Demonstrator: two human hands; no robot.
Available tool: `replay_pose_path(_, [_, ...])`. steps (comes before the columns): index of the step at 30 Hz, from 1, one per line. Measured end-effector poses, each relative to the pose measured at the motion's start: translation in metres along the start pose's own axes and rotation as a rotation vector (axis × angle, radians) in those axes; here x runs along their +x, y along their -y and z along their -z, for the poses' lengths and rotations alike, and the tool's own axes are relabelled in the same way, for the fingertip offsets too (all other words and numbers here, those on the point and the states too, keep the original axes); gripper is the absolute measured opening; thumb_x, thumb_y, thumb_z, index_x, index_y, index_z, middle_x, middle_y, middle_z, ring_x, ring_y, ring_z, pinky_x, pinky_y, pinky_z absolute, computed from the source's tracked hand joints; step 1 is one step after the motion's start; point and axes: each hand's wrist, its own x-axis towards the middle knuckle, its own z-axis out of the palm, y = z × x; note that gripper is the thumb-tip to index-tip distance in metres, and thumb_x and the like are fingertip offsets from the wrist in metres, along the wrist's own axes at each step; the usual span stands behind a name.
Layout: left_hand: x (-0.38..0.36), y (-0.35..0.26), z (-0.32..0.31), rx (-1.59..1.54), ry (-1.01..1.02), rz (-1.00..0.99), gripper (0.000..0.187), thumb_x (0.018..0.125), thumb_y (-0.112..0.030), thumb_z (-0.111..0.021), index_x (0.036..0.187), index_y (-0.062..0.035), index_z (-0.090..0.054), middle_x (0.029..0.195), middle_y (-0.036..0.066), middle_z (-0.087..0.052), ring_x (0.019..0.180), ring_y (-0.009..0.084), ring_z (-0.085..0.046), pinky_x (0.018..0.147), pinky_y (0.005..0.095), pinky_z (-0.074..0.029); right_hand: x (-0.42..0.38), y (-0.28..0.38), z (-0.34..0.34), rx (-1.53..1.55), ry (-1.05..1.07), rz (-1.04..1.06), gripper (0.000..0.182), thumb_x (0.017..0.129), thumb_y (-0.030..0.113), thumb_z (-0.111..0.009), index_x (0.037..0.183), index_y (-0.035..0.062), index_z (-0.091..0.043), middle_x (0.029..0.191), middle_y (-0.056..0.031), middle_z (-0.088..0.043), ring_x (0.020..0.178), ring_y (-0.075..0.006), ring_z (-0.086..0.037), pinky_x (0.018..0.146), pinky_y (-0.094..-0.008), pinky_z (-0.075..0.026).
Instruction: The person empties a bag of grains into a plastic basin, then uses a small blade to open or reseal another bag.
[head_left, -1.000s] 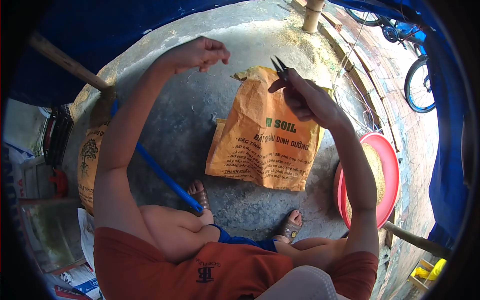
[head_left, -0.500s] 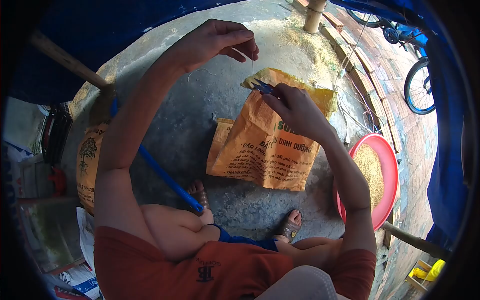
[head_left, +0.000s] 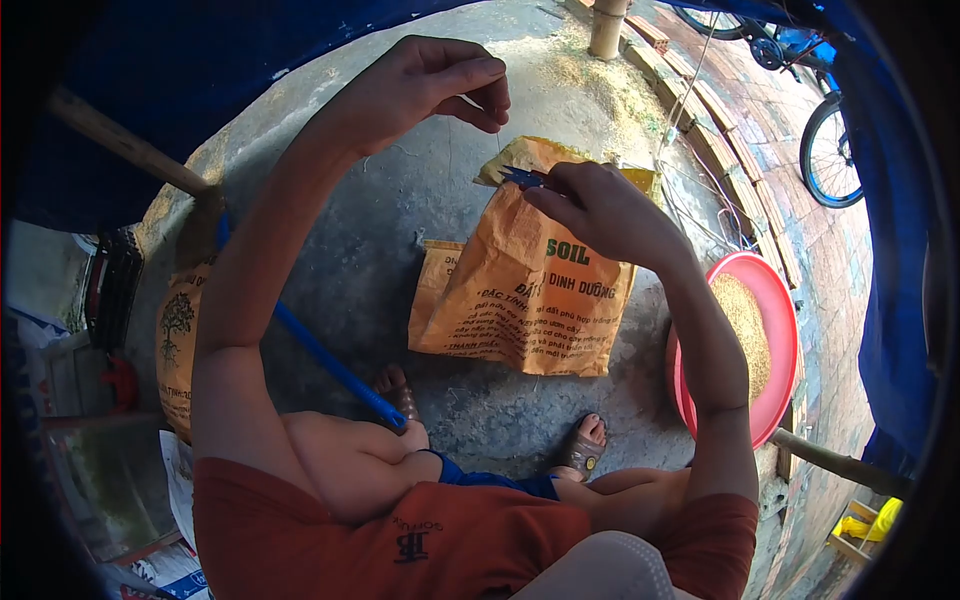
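My left hand point(head_left: 450, 85) is raised above the bag's upper left corner, thumb and fingers pinched on a fine thread point(head_left: 498, 147) that hangs toward the bag. My right hand point(head_left: 605, 210) is closed round small blue thread snips point(head_left: 522, 177), whose pointed blades face left at the bag's top edge. Below stands an orange soil bag point(head_left: 530, 300) with dark printing and a yellowish, creased top, partly covered by my right hand. Whether the blades touch the thread cannot be made out.
A pink basin point(head_left: 783, 400) of yellowish grains stands at the right. Another orange bag point(head_left: 177, 350) is at the left, near a blue tube point(head_left: 330, 362) lying by my foot. A bamboo post point(head_left: 607, 28), a brick edging and a bicycle point(head_left: 835, 150) are farther back.
My left hand has shifted slightly left and down, still pinching the thread. The snips have moved slightly left, their blades looking closer together. The view has turned a little.
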Motion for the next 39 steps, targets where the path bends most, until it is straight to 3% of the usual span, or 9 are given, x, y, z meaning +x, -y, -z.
replay_pose_path(16, [0.004, -0.027, 0.037, -0.317, -0.144, -0.084, 0.023, 0.087, -0.018, -0.048, 0.097, 0.0013, -0.054, 0.077, 0.01, -0.061, 0.075, 0.0202, -0.062, 0.066, 0.0316, -0.052, -0.014, 0.0, 0.017, -0.061, -0.162, 0.122, 0.036, 0.083, 0.032, -0.05, 0.078, -0.0023, -0.057, 0.066, -0.0166, -0.057, 0.061, -0.0306, -0.056, 0.058, -0.0385, -0.042])
replay_pose_path(20, [-0.024, 0.011, 0.113, 0.127, -0.24, 0.014, 0.028, 0.089, -0.028, -0.041, 0.083, -0.0053, -0.057, 0.078, 0.004, -0.056, 0.074, 0.0125, -0.056, 0.074, 0.0282, -0.047, -0.02, -0.021, 0.034, -0.077, -0.166, -0.055, 0.042, 0.081, 0.039, -0.052, 0.082, -0.0022, -0.058, 0.063, -0.0151, -0.056, 0.056, -0.0251, -0.054, 0.055, -0.0357, -0.041])
replay_pose_path(22, [-0.05, 0.051, 0.171, 0.276, -0.447, 0.358, 0.035, 0.085, -0.034, -0.047, 0.1, -0.0026, -0.054, 0.097, 0.012, -0.057, 0.091, 0.0225, -0.056, 0.082, 0.0343, -0.045, -0.027, -0.038, 0.039, -0.093, -0.125, -0.145, 0.042, 0.08, 0.039, -0.053, 0.081, -0.0021, -0.058, 0.061, -0.0136, -0.054, 0.055, -0.0228, -0.053, 0.055, -0.0342, -0.041])
replay_pose_path(24, [-0.092, 0.128, 0.221, 1.677, -0.324, 0.619, 0.059, 0.08, -0.046, -0.051, 0.119, -0.0029, -0.042, 0.12, 0.017, -0.045, 0.109, 0.0279, -0.046, 0.09, 0.0389, -0.038, -0.038, -0.061, 0.037, -0.046, -0.158, -0.18, 0.038, 0.082, 0.036, -0.051, 0.084, -0.0013, -0.057, 0.058, -0.0099, -0.05, 0.053, -0.0181, -0.047, 0.053, -0.0328, -0.038])
replay_pose_path(26, [-0.099, 0.153, 0.182, 1.443, -0.365, 0.895, 0.078, 0.075, -0.051, -0.055, 0.129, -0.0034, -0.027, 0.133, 0.018, -0.028, 0.12, 0.0299, -0.033, 0.095, 0.0394, -0.032, -0.046, -0.093, 0.031, -0.011, -0.194, -0.2, 0.035, 0.084, 0.034, -0.049, 0.086, -0.0005, -0.056, 0.055, -0.0062, -0.046, 0.052, -0.0133, -0.04, 0.051, -0.0314, -0.035])
replay_pose_path(29, [-0.077, 0.117, 0.07, 0.393, 0.182, 0.835, 0.08, 0.073, -0.05, -0.058, 0.13, -0.003, -0.027, 0.133, 0.017, -0.029, 0.123, 0.0262, -0.027, 0.1, 0.0359, -0.026, -0.05, -0.168, -0.002, 0.109, -0.278, -0.371, 0.025, 0.08, 0.029, -0.054, 0.085, 0.0048, -0.058, 0.061, -0.0073, -0.052, 0.051, -0.0141, -0.051, 0.049, -0.0305, -0.04])
replay_pose_path(32, [-0.066, 0.124, -0.018, 0.38, 0.461, 0.533, 0.073, 0.074, -0.046, -0.059, 0.126, -0.0011, -0.033, 0.128, 0.017, -0.036, 0.118, 0.0257, -0.036, 0.098, 0.034, -0.028, -0.067, -0.228, -0.05, 0.73, -0.347, -0.645, 0.023, 0.081, 0.023, -0.052, 0.099, 0.0091, -0.053, 0.061, -0.0031, -0.049, 0.045, -0.0096, -0.047, 0.038, -0.0272, -0.036])
replay_pose_path(35, [-0.046, 0.114, -0.062, 0.426, 0.659, 0.671, 0.064, 0.077, -0.039, -0.06, 0.123, -0.0007, -0.036, 0.122, 0.015, -0.043, 0.11, 0.0229, -0.043, 0.092, 0.0324, -0.034, -0.086, -0.244, -0.078, 0.994, -0.338, -0.787, 0.034, 0.083, 0.031, -0.053, 0.106, 0.0076, -0.044, 0.066, -0.0011, -0.044, 0.042, -0.0063, -0.035, 0.035, -0.0225, -0.027])
replay_pose_path(39, [-0.041, 0.15, -0.09, -0.224, 0.139, 0.704, 0.045, 0.082, -0.027, -0.056, 0.116, -0.0008, -0.042, 0.11, 0.009, -0.051, 0.098, 0.0161, -0.049, 0.082, 0.029, -0.04, -0.075, -0.253, -0.108, 1.31, -0.214, -0.71, 0.055, 0.075, 0.044, -0.062, 0.111, 0.01, -0.039, 0.068, 0.0026, -0.043, 0.042, -0.0024, -0.029, 0.036, -0.0184, -0.023])
